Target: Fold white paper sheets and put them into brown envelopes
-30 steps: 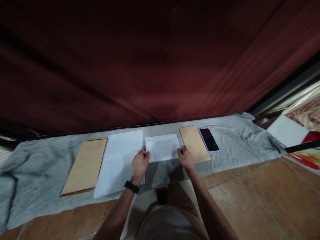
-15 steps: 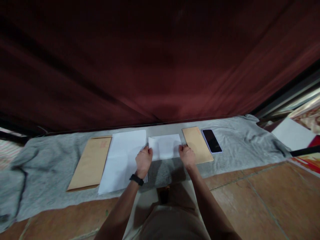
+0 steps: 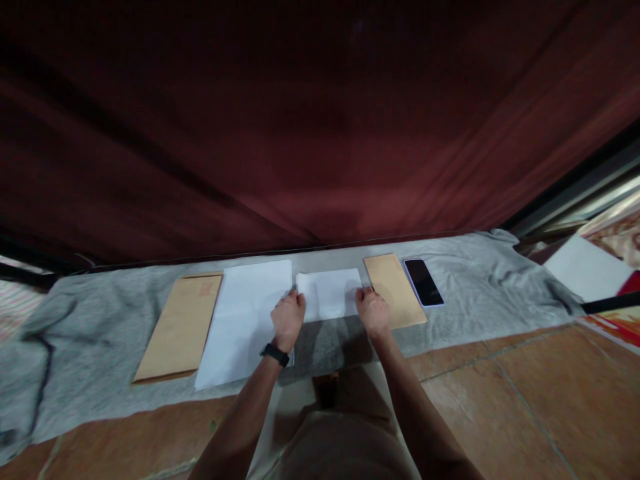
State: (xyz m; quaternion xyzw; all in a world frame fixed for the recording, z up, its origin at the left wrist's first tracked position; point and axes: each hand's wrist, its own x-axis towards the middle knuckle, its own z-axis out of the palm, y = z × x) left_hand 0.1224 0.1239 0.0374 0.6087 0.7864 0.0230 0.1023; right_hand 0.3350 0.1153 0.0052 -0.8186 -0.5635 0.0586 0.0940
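Note:
A small white sheet of paper [image 3: 330,293], looking folded, lies between my hands on the grey cloth. My left hand [image 3: 289,317], with a dark band on the wrist, is closed at its left edge. At the right edge my right hand [image 3: 373,310] is closed on the same sheet, above the inner side of a brown envelope [image 3: 397,287]. To the left of my left hand lies a stack of larger white paper [image 3: 245,320], partly under that hand. The fingertips of both hands are mostly hidden.
Another brown envelope [image 3: 180,327] lies at the left, beside the paper stack. A phone [image 3: 423,283] lies right of the envelope by my right hand. All rest on a grey cloth [image 3: 490,293]. A dark red curtain [image 3: 320,167] hangs behind; tiled floor [image 3: 500,400] shows in front.
Almost nothing differs. Both hands stay closed at the small sheet's edges, and its surface looks slightly shifted and bent along the lower part.

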